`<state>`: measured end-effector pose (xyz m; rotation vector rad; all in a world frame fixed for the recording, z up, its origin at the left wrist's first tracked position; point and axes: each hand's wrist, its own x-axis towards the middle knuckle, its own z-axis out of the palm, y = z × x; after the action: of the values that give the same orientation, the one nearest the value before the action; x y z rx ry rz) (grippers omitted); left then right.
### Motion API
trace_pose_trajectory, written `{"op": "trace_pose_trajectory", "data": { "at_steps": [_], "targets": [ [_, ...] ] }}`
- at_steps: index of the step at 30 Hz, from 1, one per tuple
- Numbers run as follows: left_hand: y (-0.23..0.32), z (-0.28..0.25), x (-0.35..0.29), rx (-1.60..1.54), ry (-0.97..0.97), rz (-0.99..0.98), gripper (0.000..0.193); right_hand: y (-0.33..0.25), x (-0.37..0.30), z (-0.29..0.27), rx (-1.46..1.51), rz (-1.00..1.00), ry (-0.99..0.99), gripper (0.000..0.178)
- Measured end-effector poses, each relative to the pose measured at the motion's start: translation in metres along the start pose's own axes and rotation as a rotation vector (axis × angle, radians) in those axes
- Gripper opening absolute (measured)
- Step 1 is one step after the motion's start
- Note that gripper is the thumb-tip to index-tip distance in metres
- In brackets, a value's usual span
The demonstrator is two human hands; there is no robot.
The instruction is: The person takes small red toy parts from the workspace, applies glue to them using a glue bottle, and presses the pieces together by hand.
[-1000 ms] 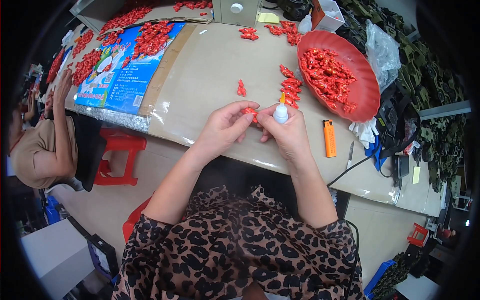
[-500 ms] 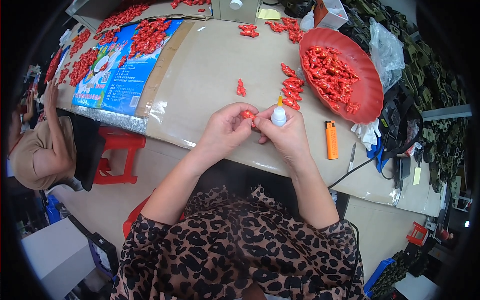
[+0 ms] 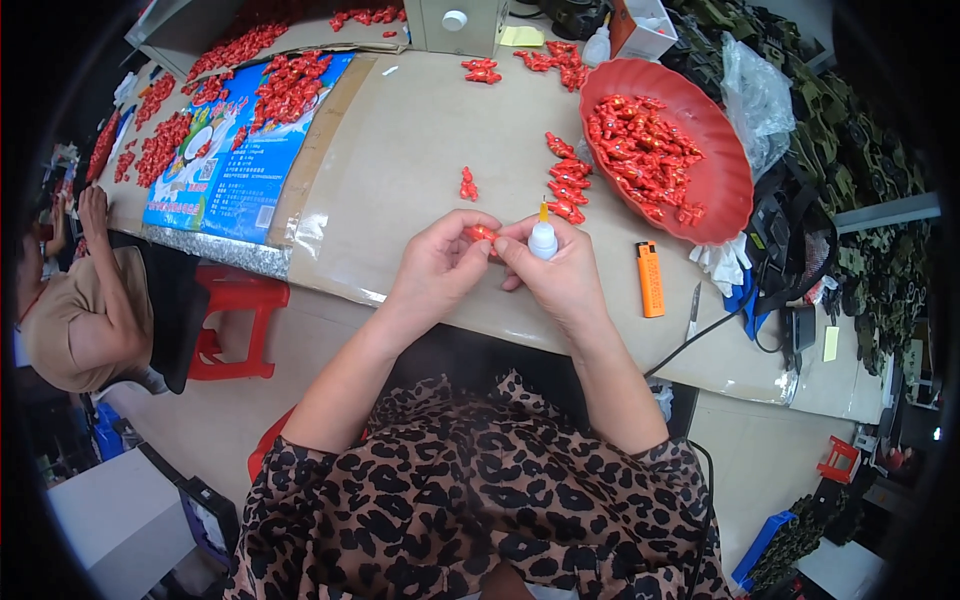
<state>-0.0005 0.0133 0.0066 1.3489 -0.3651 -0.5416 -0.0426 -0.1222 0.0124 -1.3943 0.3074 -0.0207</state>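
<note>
Between the fingertips of my left hand (image 3: 440, 262) is a small glossy red figurine (image 3: 481, 234). My right hand (image 3: 556, 275) grips a white squeeze bottle (image 3: 543, 240) with a narrow amber tip that points up and away from me; its thumb and fingertip also touch the figurine's right side. Both hands meet over the near edge of the table. Just beyond them a single red figurine (image 3: 468, 184) lies on the tabletop. A short row of similar red figurines (image 3: 569, 181) lies to the right, beside the scalloped red bowl (image 3: 735, 200), which is heaped with more.
An orange lighter (image 3: 650, 280) and a small knife (image 3: 694, 311) lie right of my hands, near a black cable (image 3: 700, 335). At far left, figurines cover a blue printed sheet (image 3: 250, 180). A grey box (image 3: 455, 30) stands at the back. Another person (image 3: 95, 300) sits at left.
The whole view has shifted slightly, so the tabletop things appear a little further left. My hands keep the same hold on the figurine and bottle, with only small finger movement.
</note>
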Motion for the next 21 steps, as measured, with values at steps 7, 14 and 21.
{"op": "trace_pose_trajectory", "data": {
  "at_steps": [7,14,21],
  "targets": [
    [-0.002,0.008,-0.001,0.105,0.012,0.060,0.016,-0.001,-0.009,-0.017,0.407,-0.395,0.398,0.010],
    [0.000,0.027,0.014,0.933,-0.055,0.653,0.018,-0.007,-0.008,-0.019,0.577,-0.393,0.434,0.010],
    [-0.005,0.038,0.033,1.068,0.015,0.641,0.022,-0.006,-0.009,-0.017,0.555,-0.373,0.434,0.010]
  ]
}}
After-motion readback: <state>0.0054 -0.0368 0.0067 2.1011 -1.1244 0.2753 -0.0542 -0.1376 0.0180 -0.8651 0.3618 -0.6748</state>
